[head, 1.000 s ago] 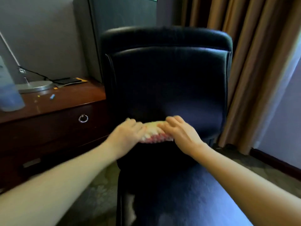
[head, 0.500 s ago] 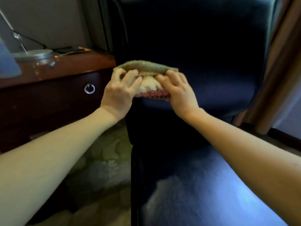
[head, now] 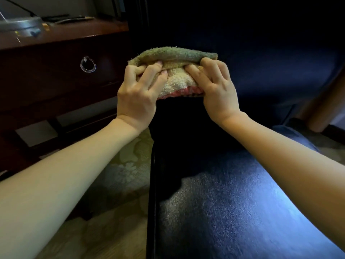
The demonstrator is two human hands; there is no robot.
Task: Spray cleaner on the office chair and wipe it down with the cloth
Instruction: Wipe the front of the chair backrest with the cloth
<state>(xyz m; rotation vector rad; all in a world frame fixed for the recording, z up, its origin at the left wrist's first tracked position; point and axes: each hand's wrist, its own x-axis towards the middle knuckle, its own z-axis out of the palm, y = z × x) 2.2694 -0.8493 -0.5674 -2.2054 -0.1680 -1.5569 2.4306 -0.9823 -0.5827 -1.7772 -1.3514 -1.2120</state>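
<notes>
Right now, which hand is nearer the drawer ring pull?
The left hand, on the cloth end toward the ring pull; the right hand grips the opposite end.

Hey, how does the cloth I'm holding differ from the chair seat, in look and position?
The cloth is fuzzy terry in green, cream and pink; the chair seat is smooth, dark and shiny. The cloth is bunched and folded, while the chair seat lies flat. The left hand and right hand grip the cloth up in front of the backrest; neither touches the chair seat below.
</notes>
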